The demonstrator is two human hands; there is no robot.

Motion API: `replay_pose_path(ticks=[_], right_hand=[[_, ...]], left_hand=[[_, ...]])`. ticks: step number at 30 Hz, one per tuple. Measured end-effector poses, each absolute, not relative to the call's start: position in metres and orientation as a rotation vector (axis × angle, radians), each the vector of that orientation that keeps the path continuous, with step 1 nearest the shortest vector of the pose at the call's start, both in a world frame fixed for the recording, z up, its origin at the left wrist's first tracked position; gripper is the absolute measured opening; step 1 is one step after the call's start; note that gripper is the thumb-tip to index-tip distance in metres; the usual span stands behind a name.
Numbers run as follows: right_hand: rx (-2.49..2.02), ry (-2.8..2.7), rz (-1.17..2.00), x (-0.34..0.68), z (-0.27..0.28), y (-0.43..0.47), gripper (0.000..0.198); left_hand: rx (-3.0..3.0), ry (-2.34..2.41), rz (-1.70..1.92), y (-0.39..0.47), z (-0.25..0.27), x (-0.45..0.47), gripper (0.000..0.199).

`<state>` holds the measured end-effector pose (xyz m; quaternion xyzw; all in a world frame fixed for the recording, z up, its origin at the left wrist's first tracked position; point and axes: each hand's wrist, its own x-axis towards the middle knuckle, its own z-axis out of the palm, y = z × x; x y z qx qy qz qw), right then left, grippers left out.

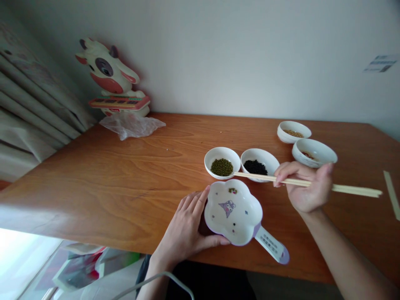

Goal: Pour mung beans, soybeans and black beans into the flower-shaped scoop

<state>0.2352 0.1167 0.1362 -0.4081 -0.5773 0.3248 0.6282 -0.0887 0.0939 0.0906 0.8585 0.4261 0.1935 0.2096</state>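
My left hand (186,231) grips the left side of a white flower-shaped bowl (246,231) with a purple rim and a printed handle, its thumb along the near edge. A few green beans (233,191) lie inside near the far rim, beside a printed cartoon figure. My right hand (308,189) holds a pair of pale wooden chopsticks (356,190) nearly level, palm partly turned up. Their tips are near the front rim of a small white bowl (208,159) of green beans (221,167). Right of it, a white bowl (275,160) holds black beans (255,167).
Two more white bowls stand at the back right, one with yellowish grains (293,133), another with reddish-brown pieces (309,155). A cow-shaped toy keyboard (115,83) and a clear plastic bag (134,126) are at the back left. A pale strip (391,195) lies far right on the wooden table (140,175).
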Motion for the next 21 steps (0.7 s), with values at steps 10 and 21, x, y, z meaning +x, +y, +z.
replay_pose_path(ticks=[10,21], right_hand=[[-1.133,-1.696,1.001,0.25,0.135,0.114,0.087],[-1.23,-1.759,0.992,0.245,0.134,0.115,0.084]], left_hand=[[2.387,1.185,0.544,0.093,0.091,-0.088,0.124],[2.387,1.189,0.54,0.093,0.091,-0.089,0.124]])
